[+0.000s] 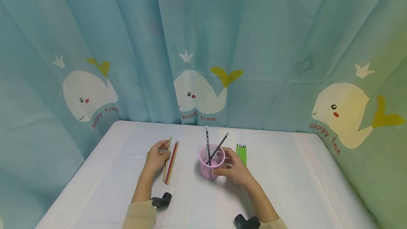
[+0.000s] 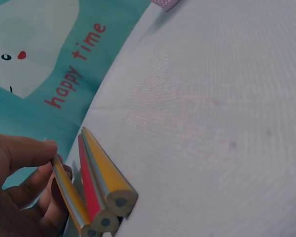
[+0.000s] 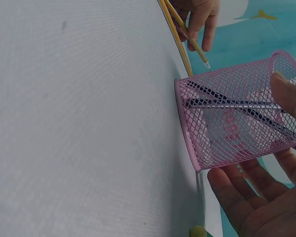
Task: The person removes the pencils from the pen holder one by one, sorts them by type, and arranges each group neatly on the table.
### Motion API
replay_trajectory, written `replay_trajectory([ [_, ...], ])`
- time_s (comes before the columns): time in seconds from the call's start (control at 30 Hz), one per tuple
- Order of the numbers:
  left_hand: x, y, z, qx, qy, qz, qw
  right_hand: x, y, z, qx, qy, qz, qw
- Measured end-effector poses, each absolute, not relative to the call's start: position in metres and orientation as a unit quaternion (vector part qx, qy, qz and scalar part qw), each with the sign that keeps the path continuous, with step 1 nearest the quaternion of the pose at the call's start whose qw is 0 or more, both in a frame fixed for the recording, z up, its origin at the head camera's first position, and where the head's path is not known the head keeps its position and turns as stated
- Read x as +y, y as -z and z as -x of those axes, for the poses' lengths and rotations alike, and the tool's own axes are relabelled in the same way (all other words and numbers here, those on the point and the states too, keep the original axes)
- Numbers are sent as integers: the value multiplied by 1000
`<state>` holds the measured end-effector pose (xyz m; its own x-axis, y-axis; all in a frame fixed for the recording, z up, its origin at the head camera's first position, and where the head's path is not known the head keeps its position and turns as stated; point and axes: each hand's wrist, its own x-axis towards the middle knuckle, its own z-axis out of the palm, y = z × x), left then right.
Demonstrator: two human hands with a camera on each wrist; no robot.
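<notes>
Between thumb and fingers, my left hand [image 1: 155,159] pinches a yellow striped pencil [image 2: 71,195]; its far end is tipped up off the table in the right wrist view. Just right of it, a red pencil [image 1: 172,156] and another yellow pencil [image 2: 106,170] lie side by side on the table. My right hand [image 1: 236,170] holds a pink mesh pencil cup [image 3: 227,148] from its right side, thumb at the rim and fingers along the far wall. Inside the upright cup lean two dark pencils [image 1: 207,139], crossing each other.
Several green pencils [image 1: 241,153] lie in a row behind my right hand, partly hidden by it. A white cloth covers the table [image 1: 286,179]. Behind its far edge hangs a blue-green curtain [image 1: 270,45] with whale prints.
</notes>
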<state>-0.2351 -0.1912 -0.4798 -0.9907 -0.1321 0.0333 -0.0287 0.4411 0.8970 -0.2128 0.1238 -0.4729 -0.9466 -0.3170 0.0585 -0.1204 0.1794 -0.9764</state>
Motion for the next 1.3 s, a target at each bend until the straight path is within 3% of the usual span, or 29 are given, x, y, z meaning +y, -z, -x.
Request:
replay_trajectory([
  [0.73,-186,474,236,-848,525,-42,54,124,473,213,764,622,150,80],
  [1.3,-139,433,221,-815,566,93,80,123,472,212,767,618,153,74],
])
